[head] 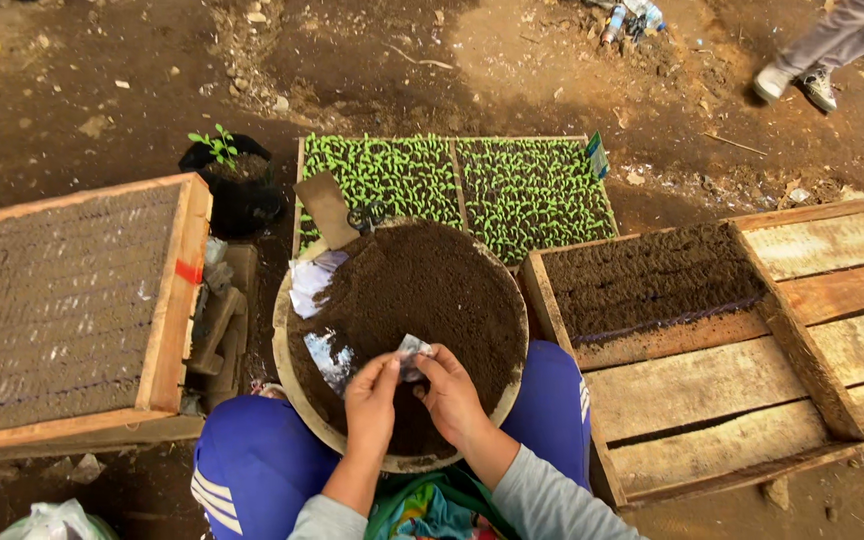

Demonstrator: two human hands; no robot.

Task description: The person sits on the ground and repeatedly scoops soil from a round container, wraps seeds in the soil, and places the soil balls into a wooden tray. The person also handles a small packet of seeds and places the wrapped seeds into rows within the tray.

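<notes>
Plastic sleeve (413,352), small, clear and crinkled, sits pinched between both hands above the near half of a round soil basin (297,395). Head view: left hand (372,395) has thumb and forefinger closed on the sleeve's lower left edge; right hand (449,393) has its fingertips closed on the right edge, so the two seem to be pulling its mouth apart. Basin rests on the person's lap, heaped with dark potting soil (432,290); more plastic scraps (330,358) lie on the soil at left. Beyond the basin: a seedling tray (512,185) dense with green sprouts, and a black grow bag (237,185) with one small plant. Wooden crate (802,330) at right is part-filled with soil-packed sleeves; another crate (62,300) at left looks full. Judged step: opening one sleeve ahead of filling. Next move calls for holding the mouth open with one hand while the other scoops soil.
</notes>
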